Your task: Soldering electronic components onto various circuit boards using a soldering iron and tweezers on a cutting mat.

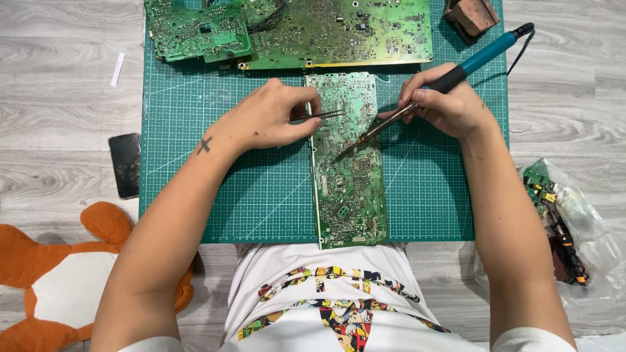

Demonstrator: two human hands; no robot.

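Observation:
A long green circuit board [349, 189] lies upright on the green cutting mat [261, 189], straight in front of me. My left hand [270, 117] rests at the board's left edge and pinches thin metal tweezers [321, 117] whose tips point right over the board. My right hand [447, 104] grips a soldering iron [456, 73] with a teal and black handle like a pen. Its metal tip [345, 152] slants down-left and touches the board's upper middle.
Two larger green circuit boards [195, 29] [339, 32] lie along the mat's far edge, with a brown block [471, 16] at the top right. A dark phone [124, 164] lies left of the mat, an orange plush toy [59, 280] bottom left, a clear bag of parts [561, 228] on the right.

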